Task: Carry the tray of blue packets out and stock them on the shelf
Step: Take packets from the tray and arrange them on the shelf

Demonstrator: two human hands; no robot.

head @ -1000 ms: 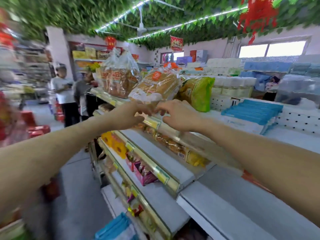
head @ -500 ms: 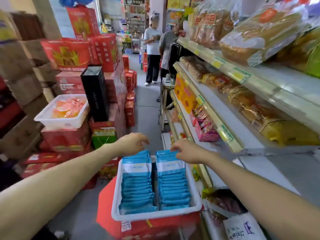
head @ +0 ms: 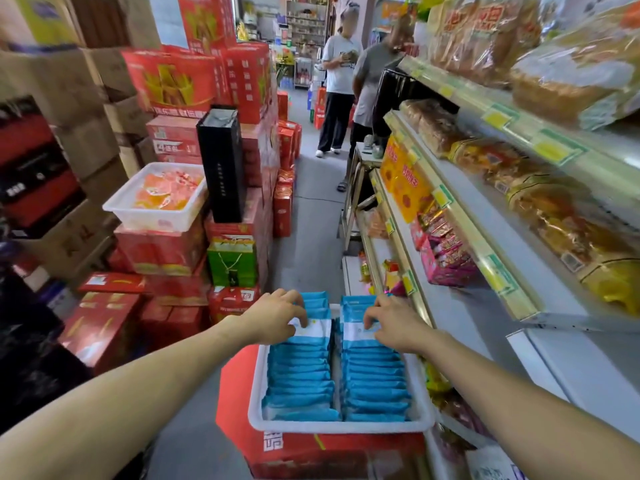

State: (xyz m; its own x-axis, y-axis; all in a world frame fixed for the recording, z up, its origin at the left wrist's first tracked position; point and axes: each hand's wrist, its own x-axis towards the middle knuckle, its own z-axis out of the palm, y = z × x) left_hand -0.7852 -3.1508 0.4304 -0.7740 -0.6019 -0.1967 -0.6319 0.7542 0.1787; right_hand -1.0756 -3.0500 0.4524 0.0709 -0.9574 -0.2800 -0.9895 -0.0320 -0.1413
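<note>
A white tray (head: 339,427) sits on a red box (head: 311,452) in the aisle, right below me. It holds two rows of blue packets (head: 301,379) standing on edge. My left hand (head: 277,315) curls its fingers over the far packets of the left row. My right hand (head: 393,323) grips the far packets of the right row (head: 375,382) the same way. The shelf (head: 498,271) runs along the right, with bread and snack bags on its tiers.
Red gift boxes (head: 166,244) and cardboard cartons are stacked on the left, with a white bin of orange packets (head: 156,220) and a tall black box (head: 223,164) on them. Two people (head: 341,81) stand down the narrow aisle. A white freezer top (head: 571,362) lies at the right.
A second ago both hands were up at the top shelf by the bread bags. The view has dropped, and my hands have come down onto the blue packets in the tray.
</note>
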